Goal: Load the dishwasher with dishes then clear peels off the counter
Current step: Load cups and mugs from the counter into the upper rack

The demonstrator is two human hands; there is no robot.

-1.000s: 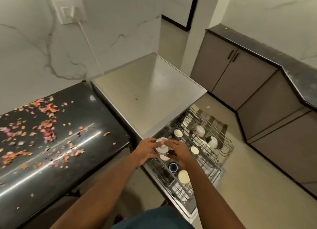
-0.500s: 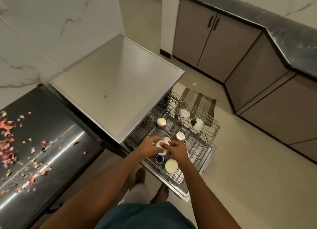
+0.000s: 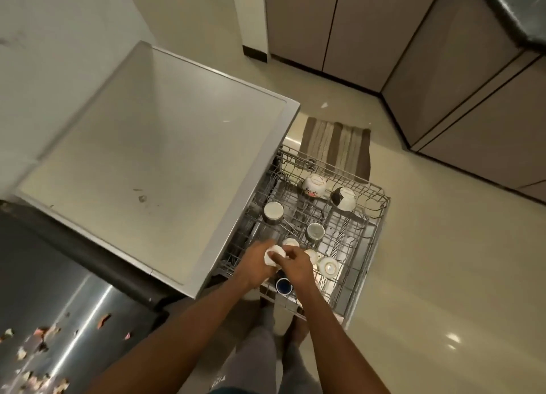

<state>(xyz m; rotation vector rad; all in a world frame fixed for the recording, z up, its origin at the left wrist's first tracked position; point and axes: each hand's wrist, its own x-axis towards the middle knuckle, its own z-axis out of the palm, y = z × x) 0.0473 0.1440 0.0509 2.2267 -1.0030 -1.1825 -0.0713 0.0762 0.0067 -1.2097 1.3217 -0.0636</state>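
A small white cup [image 3: 273, 253] is gripped between my left hand [image 3: 257, 268] and my right hand [image 3: 297, 265], low over the near end of the pulled-out wire dishwasher rack [image 3: 373, 237]. The rack holds several cups: a blue one [image 3: 284, 285] just below my hands, white ones [image 3: 327, 266] to the right, steel cups [image 3: 273, 212] in the middle, and two patterned mugs [image 3: 314, 186] at the far end. Pinkish peels [image 3: 38, 339] lie scattered on the dark counter [image 3: 74, 299] at the lower left.
The dishwasher's grey top [image 3: 153, 157] fills the left centre. A striped mat [image 3: 336, 145] lies on the beige floor beyond the rack. Brown cabinets [image 3: 443, 68] line the back and right. My legs stand by the rack's near corner.
The view has tilted down and right, so most of the peel-strewn counter left the frame. Both hands with the white cup have sunk closer to the rack.
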